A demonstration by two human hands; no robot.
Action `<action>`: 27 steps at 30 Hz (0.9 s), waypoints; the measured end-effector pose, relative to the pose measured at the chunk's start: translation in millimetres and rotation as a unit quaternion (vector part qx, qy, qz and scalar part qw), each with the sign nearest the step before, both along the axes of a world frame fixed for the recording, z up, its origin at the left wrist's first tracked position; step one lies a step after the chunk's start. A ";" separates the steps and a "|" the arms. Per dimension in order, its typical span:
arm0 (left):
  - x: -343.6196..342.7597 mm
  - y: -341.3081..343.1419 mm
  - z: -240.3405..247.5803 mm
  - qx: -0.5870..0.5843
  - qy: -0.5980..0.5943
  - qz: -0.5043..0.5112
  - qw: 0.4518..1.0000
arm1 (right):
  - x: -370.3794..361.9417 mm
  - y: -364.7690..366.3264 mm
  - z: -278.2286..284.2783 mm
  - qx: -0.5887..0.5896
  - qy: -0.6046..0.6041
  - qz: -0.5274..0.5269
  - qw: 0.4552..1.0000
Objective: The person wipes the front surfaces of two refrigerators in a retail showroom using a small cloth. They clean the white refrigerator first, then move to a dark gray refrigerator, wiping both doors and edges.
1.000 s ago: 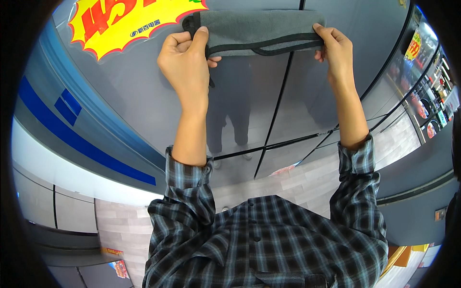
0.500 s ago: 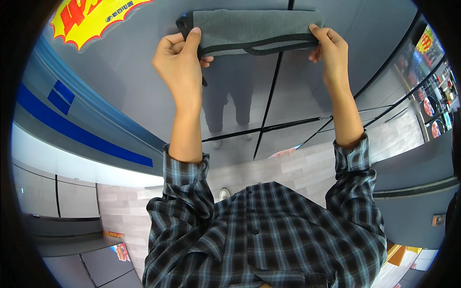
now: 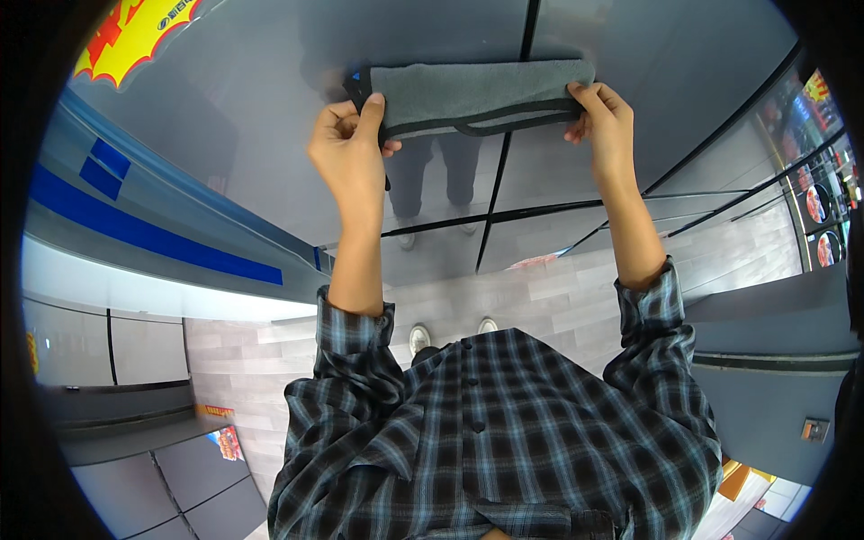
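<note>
A folded grey cloth (image 3: 477, 93) with black edging is stretched level between my two hands, in front of a glossy grey cabinet door (image 3: 432, 36). My left hand (image 3: 353, 144) pinches its left end, thumb on the front and fingers behind, beside a black strip with a small blue mark. At the other end, my right hand (image 3: 605, 121) grips the lower right corner between thumb and fingers. One black-edged fold hangs slightly loose along the bottom. I cannot tell whether the cloth touches the door.
A yellow and red starburst sign (image 3: 135, 36) is on the door at upper left. Below it runs a panel edge with a blue stripe (image 3: 153, 229). Grey cabinets (image 3: 765, 369) stand at right, and shelves of goods (image 3: 819, 198) lie beyond. Pale plank flooring (image 3: 531, 301) is underfoot.
Both hands and the cloth sit lower in view and a little closer together. The grip is the same. The sign has shifted toward the upper left, and both shoes now show.
</note>
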State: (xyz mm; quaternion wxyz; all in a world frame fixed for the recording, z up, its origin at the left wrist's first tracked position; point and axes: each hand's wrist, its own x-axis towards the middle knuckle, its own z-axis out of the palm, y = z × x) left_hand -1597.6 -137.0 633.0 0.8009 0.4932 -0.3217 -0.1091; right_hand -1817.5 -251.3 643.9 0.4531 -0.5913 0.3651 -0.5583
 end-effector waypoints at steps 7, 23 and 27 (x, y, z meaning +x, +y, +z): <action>-2.4 -6.7 -50.0 0.038 0.014 0.005 0.999 | -2.9 -2.6 -37.9 0.046 0.000 0.005 0.999; -10.4 -21.2 -190.8 0.189 0.058 0.018 0.980 | -13.1 -28.0 -182.6 0.196 0.068 0.009 0.978; -15.2 -24.4 -217.3 0.258 0.042 0.015 0.965 | -19.1 -38.0 -220.6 0.236 0.075 0.017 0.969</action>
